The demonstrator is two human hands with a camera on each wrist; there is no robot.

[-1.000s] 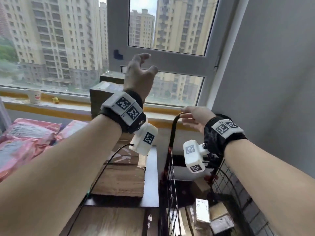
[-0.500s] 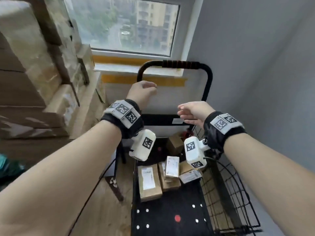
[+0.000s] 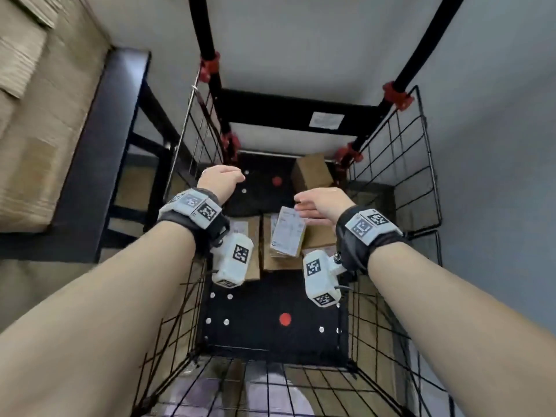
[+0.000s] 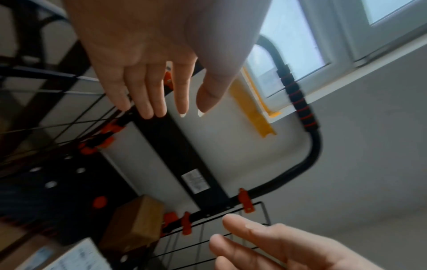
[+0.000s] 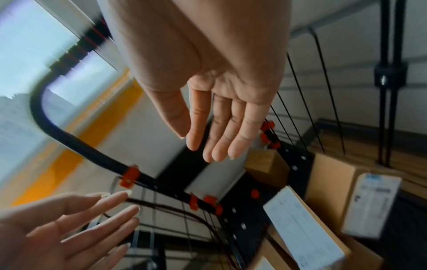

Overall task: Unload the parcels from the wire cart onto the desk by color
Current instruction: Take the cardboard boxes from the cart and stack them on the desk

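1. Soft daylight fills the head view, with no hard glare; the grey walls look evenly lit
2. The wire cart (image 3: 391, 176) floor is dark, and my forearms cast only faint shadows over it
3. The cardboard at the upper left of the head view is smeared by motion blur, and the wide lens bends the cart's wires outward at the edges
4. In the left wrist view the window (image 4: 300, 36) is blown out to pale white-blue; my left hand (image 4: 148, 60) is lit from behind and soft
5. In the right wrist view the window edge and handle streak with blur, my right hand (image 5: 208, 82) looks dim, and the parcels (image 5: 323, 210) are out of focus
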